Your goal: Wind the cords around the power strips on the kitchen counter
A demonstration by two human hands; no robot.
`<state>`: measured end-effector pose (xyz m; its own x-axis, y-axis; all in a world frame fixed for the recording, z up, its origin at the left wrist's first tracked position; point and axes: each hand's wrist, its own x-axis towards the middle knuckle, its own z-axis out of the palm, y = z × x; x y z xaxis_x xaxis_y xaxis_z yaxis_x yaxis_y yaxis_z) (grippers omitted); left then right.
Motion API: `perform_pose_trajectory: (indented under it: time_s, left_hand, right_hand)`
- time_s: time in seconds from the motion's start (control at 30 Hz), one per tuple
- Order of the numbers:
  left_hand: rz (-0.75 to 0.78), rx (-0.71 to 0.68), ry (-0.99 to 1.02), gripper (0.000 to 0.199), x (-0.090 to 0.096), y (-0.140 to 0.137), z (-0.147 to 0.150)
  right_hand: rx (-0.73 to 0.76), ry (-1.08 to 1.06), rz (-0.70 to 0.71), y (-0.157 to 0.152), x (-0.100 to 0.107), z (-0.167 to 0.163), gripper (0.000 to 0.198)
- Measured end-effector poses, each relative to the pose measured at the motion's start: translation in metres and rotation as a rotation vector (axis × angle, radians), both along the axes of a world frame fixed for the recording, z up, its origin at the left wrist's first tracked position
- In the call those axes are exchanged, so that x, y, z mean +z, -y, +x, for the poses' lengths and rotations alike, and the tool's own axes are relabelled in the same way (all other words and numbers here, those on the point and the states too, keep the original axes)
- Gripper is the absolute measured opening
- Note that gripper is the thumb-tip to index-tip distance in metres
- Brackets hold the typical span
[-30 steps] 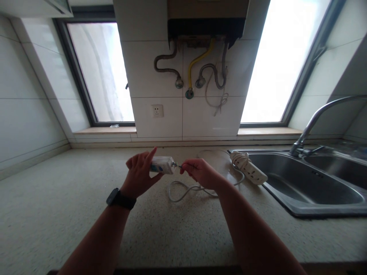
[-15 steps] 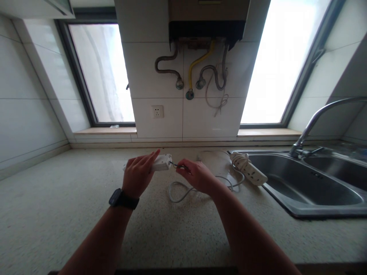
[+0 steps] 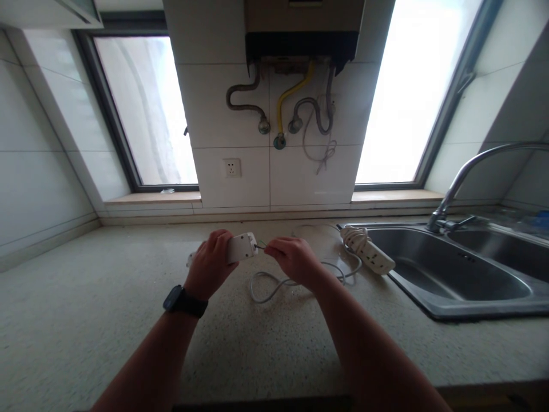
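Note:
My left hand (image 3: 212, 254), with a black watch on the wrist, is wrapped round a white power strip (image 3: 241, 248) above the counter. A face with small dark dots like screws is turned up, and its far left end shows past my knuckles. My right hand (image 3: 295, 257) pinches thin dark wires (image 3: 259, 246) at the strip's right end. My fingers hide where the wires continue. A grey cable (image 3: 268, 298) lies in loops on the counter beneath and beside my right hand.
A second power strip (image 3: 375, 258), its cord wound round one end, rests against the rim of the steel sink (image 3: 437, 312). A tap (image 3: 450, 197) rises behind the sink. On the tiled wall are a socket (image 3: 232, 167) and a water heater (image 3: 302, 43) with pipes.
My left hand has turned the power strip so that more of its dotted face shows, and its fingers have curled over it. The right hand keeps its pinch on the wires. The view has shifted slightly.

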<state>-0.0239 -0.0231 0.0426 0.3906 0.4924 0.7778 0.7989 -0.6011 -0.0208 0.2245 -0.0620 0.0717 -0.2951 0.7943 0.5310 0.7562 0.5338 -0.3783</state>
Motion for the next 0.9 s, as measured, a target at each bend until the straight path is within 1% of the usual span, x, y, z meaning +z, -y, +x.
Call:
perform_pose_trajectory:
  time_s: [0.1, 0.17, 0.2, 0.27, 0.37, 0.53, 0.7, 0.83, 0.9]
  left_hand:
    - [0.073, 0.021, -0.068, 0.054, 0.0038, 0.0000, -0.0053]
    - [0.128, 0.027, -0.109, 0.055, 0.0058, 0.0007, -0.0074]
    - [0.152, 0.033, -0.117, 0.055, 0.0065, 0.0010, -0.0079]
    - [0.189, 0.046, -0.126, 0.055, 0.0073, 0.0013, -0.0081]
    - [0.198, 0.056, -0.129, 0.053, 0.0072, 0.0013, -0.0077]
    - [0.169, 0.058, -0.126, 0.052, 0.0055, 0.0006, -0.0077]
    - [0.137, 0.058, -0.109, 0.050, 0.0041, 0.0005, -0.0063]
    - [0.109, 0.058, -0.066, 0.051, 0.0040, 0.0012, -0.0055]
    - [0.109, 0.067, -0.028, 0.050, 0.0041, 0.0015, -0.0065]
  right_hand:
    - [0.054, -0.086, -0.229, -0.0012, 0.0033, 0.0001, 0.036]
    - [0.084, -0.125, -0.350, -0.0008, 0.0061, 0.0004, 0.035]
    - [0.093, -0.137, -0.386, -0.0004, 0.0075, 0.0006, 0.035]
    - [0.106, -0.143, -0.414, 0.0005, 0.0097, 0.0013, 0.033]
    - [0.120, -0.142, -0.392, 0.0008, 0.0103, 0.0032, 0.033]
    - [0.115, -0.129, -0.341, -0.0011, 0.0078, 0.0072, 0.041]
    - [0.116, -0.109, -0.303, -0.0016, 0.0057, 0.0072, 0.039]
    - [0.039, -0.069, -0.178, 0.0028, 0.0045, 0.0025, 0.040]
    - [0.028, -0.056, -0.123, 0.0049, 0.0043, 0.0001, 0.038]
